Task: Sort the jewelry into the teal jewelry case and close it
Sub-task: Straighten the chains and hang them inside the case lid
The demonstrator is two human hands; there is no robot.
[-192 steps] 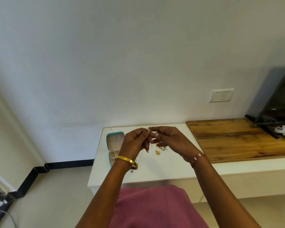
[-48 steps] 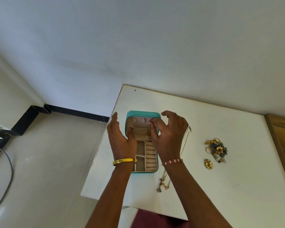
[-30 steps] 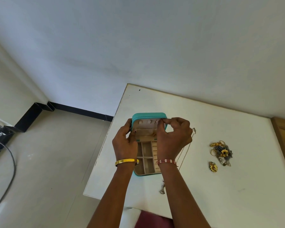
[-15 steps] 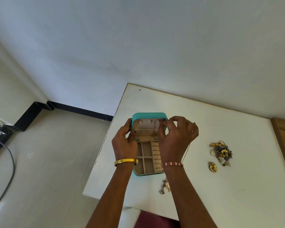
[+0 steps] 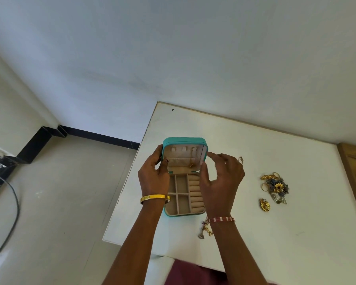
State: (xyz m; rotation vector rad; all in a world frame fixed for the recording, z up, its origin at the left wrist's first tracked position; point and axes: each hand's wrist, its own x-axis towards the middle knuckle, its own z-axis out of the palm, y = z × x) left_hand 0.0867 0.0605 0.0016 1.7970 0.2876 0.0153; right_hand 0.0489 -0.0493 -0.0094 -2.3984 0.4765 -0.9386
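Two hands are working at the open teal jewelry case (image 5: 185, 140) on the bench (image 5: 255, 140): left hand (image 5: 153, 177) is gripping its lid edge, right hand (image 5: 222, 177) is hovering with a wide, empty grip; no writing is readable.

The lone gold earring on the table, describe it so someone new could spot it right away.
On the white table, look right of the open teal case, past the right hand. Below the tangled jewelry pile lies the gold earring: a round flower-like piece, lying alone, apart from the pile.

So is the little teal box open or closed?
Open. The teal jewelry case has its lid standing up, so its beige compartments show. The left hand holds the lid's edge.
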